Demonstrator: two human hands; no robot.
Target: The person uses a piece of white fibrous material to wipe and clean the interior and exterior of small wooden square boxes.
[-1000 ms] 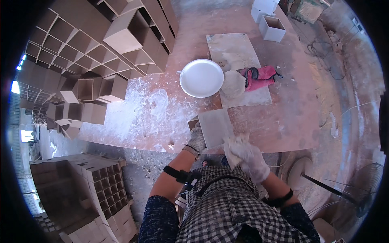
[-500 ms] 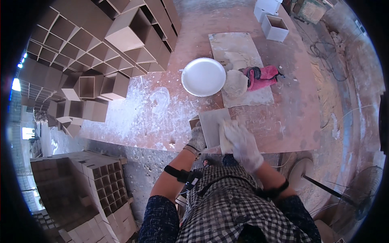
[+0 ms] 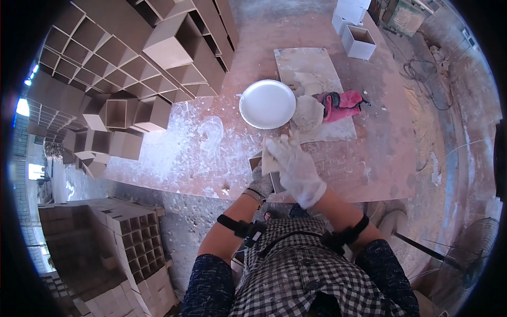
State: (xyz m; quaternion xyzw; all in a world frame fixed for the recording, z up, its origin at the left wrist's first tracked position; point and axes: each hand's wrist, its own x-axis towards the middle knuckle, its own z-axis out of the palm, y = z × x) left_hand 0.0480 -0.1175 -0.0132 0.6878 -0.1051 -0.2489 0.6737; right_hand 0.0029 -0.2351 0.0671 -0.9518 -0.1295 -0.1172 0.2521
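My left hand (image 3: pixel 261 184), in a grey knit glove, grips a small fibreboard box (image 3: pixel 277 183) at its left side, near the table's front edge. My right hand (image 3: pixel 300 174), in a white glove, is closed on a flat, pale tan piece (image 3: pixel 269 158) lying over the box's upper face. Whether that piece is a scraper or a pad I cannot make out. Both hands hide much of the box. Beyond them stands a round white bowl or dish (image 3: pixel 268 104). Right of it sits a pale lump (image 3: pixel 307 113) beside a pink and dark cloth (image 3: pixel 343 104).
A pale, stained board (image 3: pixel 311 58) lies under the lump and cloth. Open brown boxes (image 3: pixel 120 112) are stacked high at the left, with white boxes (image 3: pixel 359 42) at the far right corner. More boxes (image 3: pixel 140 243) stand below left. A fan (image 3: pixel 475 248) is at the lower right.
My right hand has moved left and slightly away from me across the box, taking the tan piece from its right edge to its upper left. My left hand stays on the box.
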